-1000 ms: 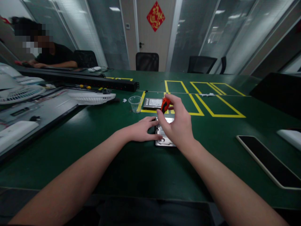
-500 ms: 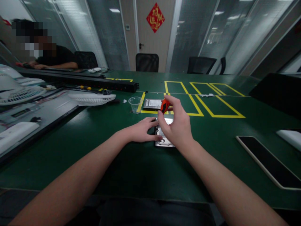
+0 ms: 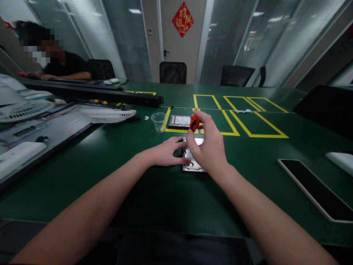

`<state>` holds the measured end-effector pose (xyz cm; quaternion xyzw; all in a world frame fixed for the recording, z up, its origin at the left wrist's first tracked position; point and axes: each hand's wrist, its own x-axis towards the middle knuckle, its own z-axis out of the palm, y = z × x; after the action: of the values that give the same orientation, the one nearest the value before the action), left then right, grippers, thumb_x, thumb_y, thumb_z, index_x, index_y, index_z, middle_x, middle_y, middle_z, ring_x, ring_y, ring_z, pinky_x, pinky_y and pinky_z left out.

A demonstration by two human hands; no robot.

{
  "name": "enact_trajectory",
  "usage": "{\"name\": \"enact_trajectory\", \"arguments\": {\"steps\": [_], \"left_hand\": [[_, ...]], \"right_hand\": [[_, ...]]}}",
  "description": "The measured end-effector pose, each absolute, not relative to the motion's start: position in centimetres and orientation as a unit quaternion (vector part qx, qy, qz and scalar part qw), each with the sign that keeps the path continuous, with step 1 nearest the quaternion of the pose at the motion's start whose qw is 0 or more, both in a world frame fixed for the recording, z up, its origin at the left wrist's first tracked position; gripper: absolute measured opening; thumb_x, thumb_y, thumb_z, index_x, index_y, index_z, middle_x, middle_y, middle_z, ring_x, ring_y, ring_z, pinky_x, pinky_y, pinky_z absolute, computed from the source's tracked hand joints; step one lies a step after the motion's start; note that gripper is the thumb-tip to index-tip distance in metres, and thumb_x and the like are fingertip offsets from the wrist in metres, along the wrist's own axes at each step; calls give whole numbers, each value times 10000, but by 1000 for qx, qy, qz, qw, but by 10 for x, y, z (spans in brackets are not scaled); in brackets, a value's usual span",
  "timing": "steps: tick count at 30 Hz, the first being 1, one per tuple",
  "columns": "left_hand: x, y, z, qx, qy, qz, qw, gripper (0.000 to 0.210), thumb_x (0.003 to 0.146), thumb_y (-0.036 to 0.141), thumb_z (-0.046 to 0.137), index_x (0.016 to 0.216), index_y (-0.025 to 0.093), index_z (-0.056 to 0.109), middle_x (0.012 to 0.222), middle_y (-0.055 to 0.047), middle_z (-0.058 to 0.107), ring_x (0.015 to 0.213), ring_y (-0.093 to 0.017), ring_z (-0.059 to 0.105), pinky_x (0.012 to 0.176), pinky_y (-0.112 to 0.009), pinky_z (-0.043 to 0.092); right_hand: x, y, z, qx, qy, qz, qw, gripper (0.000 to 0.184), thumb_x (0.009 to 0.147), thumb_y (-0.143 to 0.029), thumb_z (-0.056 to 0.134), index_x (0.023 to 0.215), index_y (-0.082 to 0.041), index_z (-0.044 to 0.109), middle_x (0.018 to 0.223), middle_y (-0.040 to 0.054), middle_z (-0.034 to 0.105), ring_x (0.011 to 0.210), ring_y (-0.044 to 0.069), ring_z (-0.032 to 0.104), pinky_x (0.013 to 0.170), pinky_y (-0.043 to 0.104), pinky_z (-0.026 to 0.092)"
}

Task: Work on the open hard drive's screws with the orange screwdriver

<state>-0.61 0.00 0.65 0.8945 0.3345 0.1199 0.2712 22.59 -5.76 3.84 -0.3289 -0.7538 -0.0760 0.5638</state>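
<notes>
Rectangular yellow tape outlines (image 3: 268,137) mark the flat, deep-green tabletop (image 3: 154,198). The orange-red handheld tool (image 3: 196,121) has black patches; the near rectangular metal hard drive (image 3: 196,167) is silver. Far off, a red diamond-shaped sign (image 3: 183,20) bears gold characters; at right, a black rectangular phone (image 3: 317,189) has a pale rim.

Near the centre of the frame, the right hand (image 3: 209,141) hid the right side of the silver hard drive (image 3: 197,166) and the lower end of the orange-and-black tool (image 3: 194,122), so whether its tip met the drive could not be told. Just above, the tool and fingers covered the right end of the second drive (image 3: 179,121), whose label print was too small to read. A person's (image 3: 73,66) head, upper left, was blurred into blocks. The right edge cut off the phone (image 3: 317,189) and a white object (image 3: 342,162); the left edge cropped a white fan (image 3: 27,110).
</notes>
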Motion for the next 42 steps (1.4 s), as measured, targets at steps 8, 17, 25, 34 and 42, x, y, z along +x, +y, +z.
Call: {"name": "enact_trajectory", "arguments": {"steps": [8, 17, 25, 34, 42], "left_hand": [[-6, -1, 7, 894, 345, 117, 263, 1031, 1099, 935, 834, 1875, 274, 681, 2055, -210, 526, 1958, -540, 427, 1621, -762, 357], [-5, -2, 10, 898, 335, 117, 260, 1005, 1114, 905, 841, 1897, 301, 664, 2046, -189, 549, 1949, -522, 451, 1615, -753, 371], [-4, -5, 12, 893, 351, 109, 258, 999, 1115, 911, 844, 1879, 288, 681, 2081, -199, 492, 1964, -528, 423, 1617, -728, 380], [-6, -2, 9, 897, 334, 121, 264, 1019, 1100, 942, 837, 1888, 318, 668, 2062, -179, 529, 1960, -524, 428, 1618, -749, 366], [-7, -1, 8, 900, 331, 122, 257, 980, 1119, 916, 833, 1881, 319, 680, 2066, -181, 522, 1953, -535, 431, 1605, -756, 389]], "right_hand": [[230, -57, 41, -353, -746, -90, 557, 498, 1190, -239, 724, 1682, -322, 715, 1434, 121, 826, 1262, 337, 828, 1083, 546, 779], [228, -57, 39, -351, -751, -65, 555, 589, 1177, -232, 702, 1758, -313, 650, 1573, 155, 830, 1393, 379, 825, 1188, 624, 769], [230, -58, 42, -363, -746, -85, 552, 479, 1199, -237, 692, 1672, -309, 708, 1424, 123, 838, 1271, 341, 828, 1106, 564, 767], [226, -58, 39, -361, -746, -66, 555, 564, 1197, -212, 655, 1751, -313, 636, 1546, 151, 835, 1364, 360, 832, 1176, 615, 764], [230, -59, 43, -370, -744, -78, 550, 500, 1199, -244, 684, 1693, -316, 724, 1429, 126, 841, 1277, 343, 819, 1114, 569, 758]]}}
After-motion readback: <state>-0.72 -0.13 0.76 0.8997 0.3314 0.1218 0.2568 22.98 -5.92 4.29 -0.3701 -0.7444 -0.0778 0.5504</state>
